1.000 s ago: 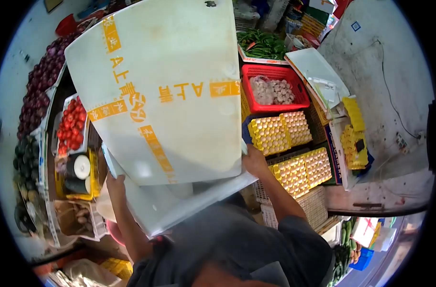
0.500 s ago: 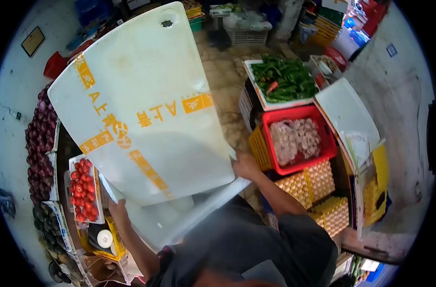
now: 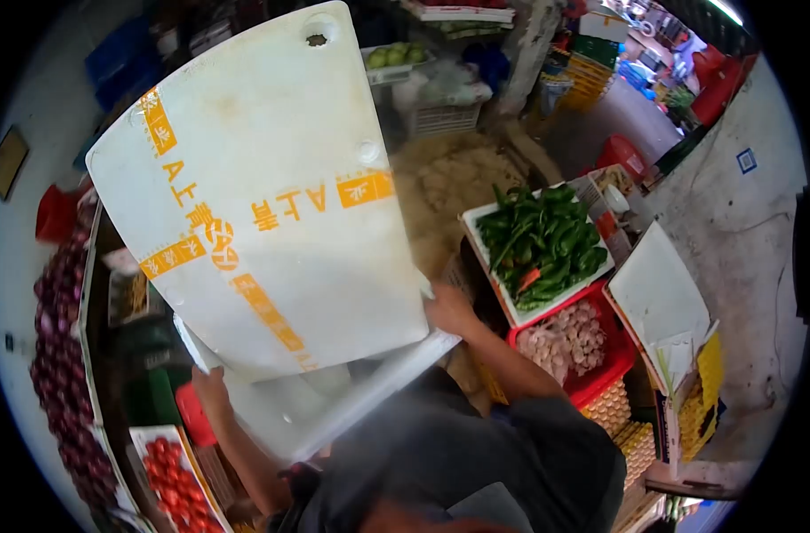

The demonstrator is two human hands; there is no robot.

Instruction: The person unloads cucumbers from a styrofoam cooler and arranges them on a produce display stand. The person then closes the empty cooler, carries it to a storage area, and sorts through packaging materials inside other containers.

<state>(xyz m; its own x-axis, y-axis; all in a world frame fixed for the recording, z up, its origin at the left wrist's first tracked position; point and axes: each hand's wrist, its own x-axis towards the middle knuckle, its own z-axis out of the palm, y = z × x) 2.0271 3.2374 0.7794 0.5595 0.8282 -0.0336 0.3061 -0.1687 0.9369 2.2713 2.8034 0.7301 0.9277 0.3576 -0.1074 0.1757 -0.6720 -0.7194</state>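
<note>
A white foam box is held in front of my body, its near rim by my shirt. Out of it stands a large white foam piece, tilted, with orange printed tape across it and a hole at its top corner. My left hand is closed around the box's left edge. On the right side, my right hand grips the box's edge close beside the foam piece. Parts of my fingers are hidden behind the foam.
Right: green peppers in a white tray, garlic in a red crate, and eggs. Left: purple onions and tomatoes. The floor runs ahead, with a white crate beyond.
The view has moved forward: the floor ahead, the peppers and the garlic are nearer, and the tomatoes sit lower. Both hands keep their hold on the box.
</note>
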